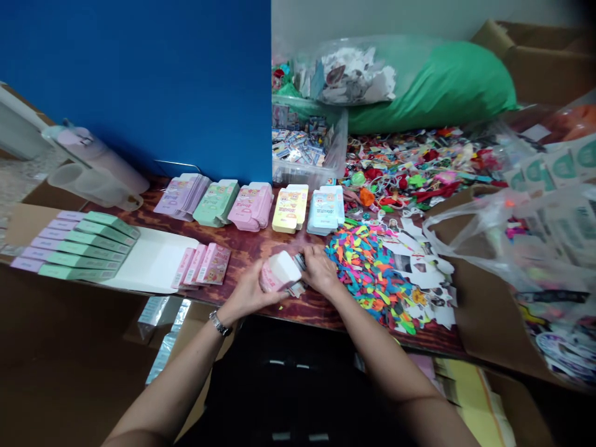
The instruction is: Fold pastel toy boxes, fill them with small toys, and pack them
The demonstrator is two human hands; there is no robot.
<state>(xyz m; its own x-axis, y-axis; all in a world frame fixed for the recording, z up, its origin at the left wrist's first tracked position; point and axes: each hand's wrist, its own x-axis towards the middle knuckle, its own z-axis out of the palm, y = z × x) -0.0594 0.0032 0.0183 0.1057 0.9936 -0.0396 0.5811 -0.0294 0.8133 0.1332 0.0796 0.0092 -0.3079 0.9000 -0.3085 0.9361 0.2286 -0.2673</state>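
My left hand [249, 292] grips an open pink cardboard box [279, 273], whose white inner side faces up. My right hand [321, 270] sits just beside the box, its fingers pinching a small stack of printed cards or packets [298, 262]. A few more small printed pieces [296, 289] lie beneath the box, partly hidden. Three pink printed boxes [201, 265] lie on the wooden table [251, 248] to the left of my left hand. A wristwatch [220, 323] circles my left wrist.
Stacks of flat purple, green, pink, yellow and blue boxes stand along the table's back. Multicoloured paper scraps and cut-outs spread right of my right hand. A plastic bin, filled bags and cardboard cartons sit beyond, with a blue wall behind.
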